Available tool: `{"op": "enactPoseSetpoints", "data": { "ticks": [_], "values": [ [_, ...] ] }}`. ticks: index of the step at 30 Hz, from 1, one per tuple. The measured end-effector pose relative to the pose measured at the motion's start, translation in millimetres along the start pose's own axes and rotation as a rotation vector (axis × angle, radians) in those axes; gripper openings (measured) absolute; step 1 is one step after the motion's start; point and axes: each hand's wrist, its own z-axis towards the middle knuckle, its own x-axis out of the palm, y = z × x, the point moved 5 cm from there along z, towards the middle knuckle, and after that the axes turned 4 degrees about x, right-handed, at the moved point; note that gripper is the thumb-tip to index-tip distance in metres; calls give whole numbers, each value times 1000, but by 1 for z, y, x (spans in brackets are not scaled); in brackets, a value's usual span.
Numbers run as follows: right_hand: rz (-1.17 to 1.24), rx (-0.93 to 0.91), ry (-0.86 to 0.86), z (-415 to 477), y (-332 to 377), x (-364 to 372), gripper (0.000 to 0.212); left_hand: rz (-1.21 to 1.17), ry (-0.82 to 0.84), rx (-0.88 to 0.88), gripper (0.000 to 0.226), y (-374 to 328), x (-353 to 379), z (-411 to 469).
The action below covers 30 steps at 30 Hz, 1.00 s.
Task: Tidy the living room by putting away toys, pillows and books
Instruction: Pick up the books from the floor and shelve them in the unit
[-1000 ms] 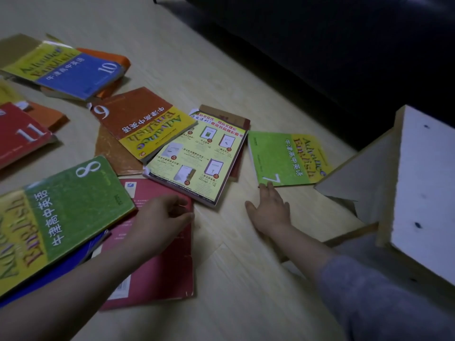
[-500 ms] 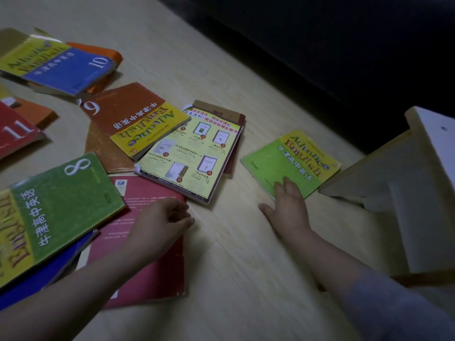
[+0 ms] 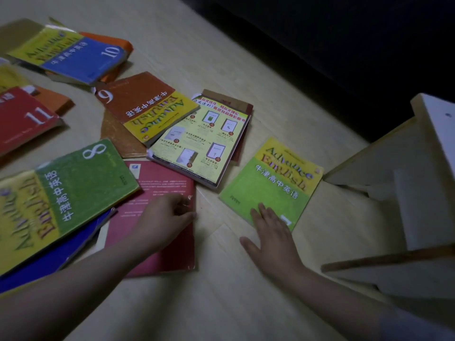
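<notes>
Fingers (image 3: 264, 214) atop green book (image 3: 270, 185)

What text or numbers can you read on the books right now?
"10": blue book
"6", "Advance English": brown book
"11": red book
"8", "English": dark green book
"Advance English": light green book
Yellow catalogue cover, pink book: print too small.

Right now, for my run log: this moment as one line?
right hand flat on light-green paperback book | left hand on dark-red book | nothing lifted
</notes>
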Motion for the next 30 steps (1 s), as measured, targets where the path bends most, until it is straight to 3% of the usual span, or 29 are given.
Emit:
{"op": "enactPoseSetpoints", "data": {
  "ticks": [6, 9, 12, 14, 19, 24, 30],
  "values": [
    [-43, -165, 54, -70, 48, 17, 74, 7, 2, -25, 31, 13, -7, -33],
    [-54, -176, 223, -77, 56, 16, 83, 5, -65, -25, 29, 24, -19, -45],
    [-48, -169, 125, -59, 58, -6, 64, 65, -185, 10, 33, 37, -39, -53],
    [3, -170, 148, -50, 59, -11, 59, 70, -258, 46, 37, 45, -54, -52],
    [-101, -210, 307, -36, 64, 1, 78, 300, -368, 50, 55, 63, -82, -27],
    [-202, -224, 372, -30, 64, 15, 90, 415, -235, -47, 81, 73, -82, 4],
    [-189, -272, 342, -39, 60, 14, 86, 421, -209, 48, 45, 69, -76, 16]
  ]
}}
